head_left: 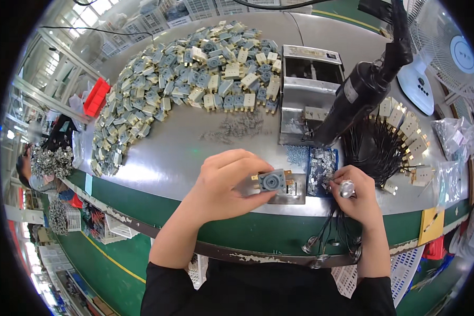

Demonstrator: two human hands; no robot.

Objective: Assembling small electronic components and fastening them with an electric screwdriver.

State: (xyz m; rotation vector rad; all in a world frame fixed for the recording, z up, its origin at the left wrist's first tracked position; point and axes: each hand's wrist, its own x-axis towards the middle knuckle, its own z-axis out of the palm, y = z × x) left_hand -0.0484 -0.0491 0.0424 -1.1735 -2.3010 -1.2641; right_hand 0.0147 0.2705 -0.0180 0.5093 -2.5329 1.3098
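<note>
My left hand (227, 181) is closed round a small grey plastic switch block (271, 182) with a round socket face and brass terminals, pinched between thumb and fingers. It is held just over a metal fixture plate (295, 194) at the bench's front edge. My right hand (357, 196) is closed, with a round silver metal cap (346, 188) showing among its fingers. Its fingertips reach the right edge of a blue tray (336, 158) of small metal clips (321, 167); whether they pinch a clip is too small to tell. Black wires ending in silver discs (310, 243) hang below that hand.
A large heap of grey and cream switch blocks (195, 68) covers the far left bench. Small springs (237, 126) lie before it. A metal box (312, 95) and black cylindrical tool (347, 105) stand behind the tray. Wired blocks (405, 126) and a fan (453, 52) are at right.
</note>
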